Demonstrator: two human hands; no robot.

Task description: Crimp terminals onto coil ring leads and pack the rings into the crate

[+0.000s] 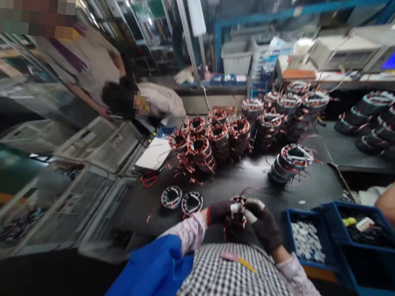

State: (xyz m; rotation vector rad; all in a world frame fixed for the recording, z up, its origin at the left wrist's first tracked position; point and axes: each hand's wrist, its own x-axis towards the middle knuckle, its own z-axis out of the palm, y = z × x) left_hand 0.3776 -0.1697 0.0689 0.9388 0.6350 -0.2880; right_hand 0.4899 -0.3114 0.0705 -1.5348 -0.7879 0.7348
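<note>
Copper-wound ring in hand, work seemingly partway along

Held at the near edge of the worktop, upright or tilted, impossible to tell which. Gripped between left hand and right hand, both in dark gloves. Pinching the ring from both sides, with the right's pale-tipped fingers bent over its upper part; cannot tell the exact set of the left's through the blur.

Judge this ring as unfinished, going by loose wire ends sticking out around it. Near the left sleeve, note two loose rings, outside any stack, with pale strips across their tops. Note similar strips on the lone stack farther back to the right and on the rear stacks, but mostly bare copper tops on the near-left stacks. Probably points to two stages, without settling their order. Count as left, then, at least the ring in hand and perhaps one of those groups. Beyond the right hand, see white pieces heaped in a blue tray.
</note>
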